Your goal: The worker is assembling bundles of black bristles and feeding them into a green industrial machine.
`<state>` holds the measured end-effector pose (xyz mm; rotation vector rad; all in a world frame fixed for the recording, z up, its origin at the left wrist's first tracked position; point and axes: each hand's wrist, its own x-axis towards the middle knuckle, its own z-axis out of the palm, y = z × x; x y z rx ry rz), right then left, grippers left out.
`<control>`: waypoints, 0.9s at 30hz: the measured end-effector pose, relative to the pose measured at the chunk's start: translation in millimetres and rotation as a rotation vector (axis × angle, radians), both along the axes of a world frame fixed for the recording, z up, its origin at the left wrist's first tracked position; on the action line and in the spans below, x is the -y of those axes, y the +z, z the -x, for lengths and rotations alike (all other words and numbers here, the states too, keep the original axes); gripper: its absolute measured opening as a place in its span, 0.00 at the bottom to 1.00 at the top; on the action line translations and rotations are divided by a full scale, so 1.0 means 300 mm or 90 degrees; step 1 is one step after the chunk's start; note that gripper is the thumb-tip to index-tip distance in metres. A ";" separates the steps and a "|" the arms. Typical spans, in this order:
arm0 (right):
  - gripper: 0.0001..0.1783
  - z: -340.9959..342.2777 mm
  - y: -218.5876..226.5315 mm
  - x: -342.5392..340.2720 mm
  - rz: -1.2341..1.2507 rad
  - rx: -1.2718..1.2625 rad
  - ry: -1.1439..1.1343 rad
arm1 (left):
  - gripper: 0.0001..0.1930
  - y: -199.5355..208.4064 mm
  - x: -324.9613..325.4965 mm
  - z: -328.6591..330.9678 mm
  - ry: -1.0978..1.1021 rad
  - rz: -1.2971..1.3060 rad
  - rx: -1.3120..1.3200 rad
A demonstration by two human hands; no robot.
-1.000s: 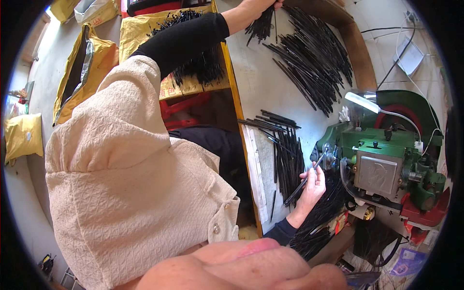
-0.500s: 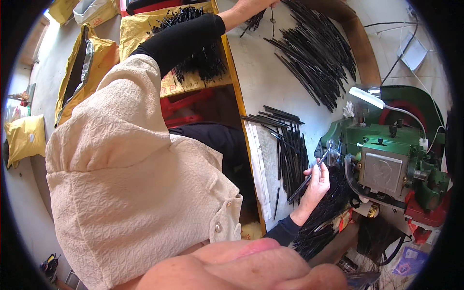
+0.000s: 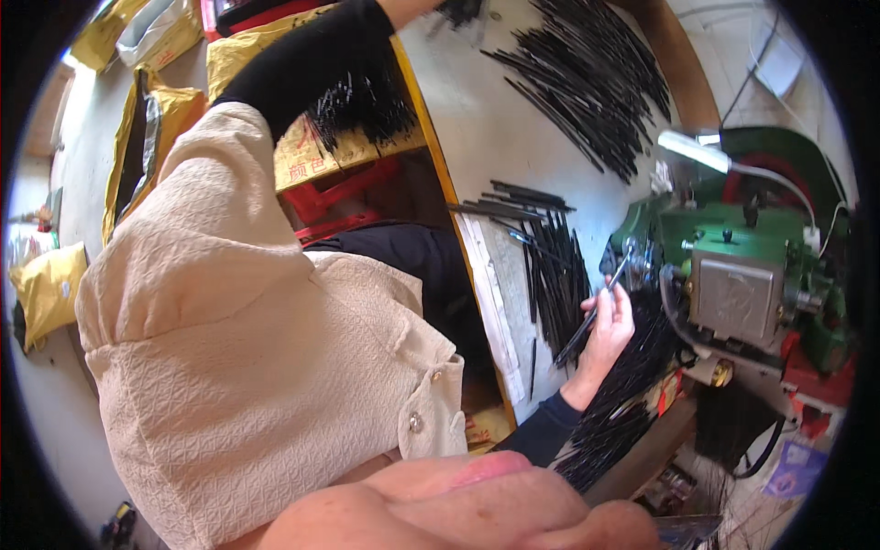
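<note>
My right hand (image 3: pixel 610 328) grips a thin black rod (image 3: pixel 575 341) between thumb and fingers. The rod slants up to the small metal holder (image 3: pixel 632 247) on the front of a green machine (image 3: pixel 674 220); whether it touches is hard to tell. Beside this hand lies a stack of similar black rods (image 3: pixel 555 275), some crosswise on top. My left arm, in a black sleeve (image 3: pixel 312 60), reaches toward the top edge, where only part of my left hand (image 3: pixel 408 9) shows. Its fingers are cut off, so any hold is hidden. A larger spread of black rods (image 3: pixel 587 82) covers the far table.
A white lamp (image 3: pixel 694 151) leans over the machine. More dark rods (image 3: pixel 614 435) are heaped below my right hand. A yellow sack (image 3: pixel 394 137) with black rods on it sits left of the table's yellow edge (image 3: pixel 431 119). Red stool parts (image 3: pixel 344 197) show underneath.
My left hand, earlier showing near a thin rod at the top, has slid mostly out of view. The whole view has shifted slightly. My right hand still holds its rod toward the machine.
</note>
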<state>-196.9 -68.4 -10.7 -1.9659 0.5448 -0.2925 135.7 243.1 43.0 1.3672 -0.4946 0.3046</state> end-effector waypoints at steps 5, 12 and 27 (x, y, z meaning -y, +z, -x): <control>0.15 -0.010 0.011 -0.001 0.012 0.002 0.015 | 0.11 0.085 -0.006 0.080 -0.118 -0.404 -0.001; 0.15 0.005 0.009 0.005 -0.017 0.001 -0.009 | 0.17 0.009 0.127 0.279 -0.220 -0.686 0.480; 0.14 0.000 0.003 0.018 -0.047 0.016 0.019 | 0.25 -0.160 0.324 0.337 -0.117 -0.806 0.588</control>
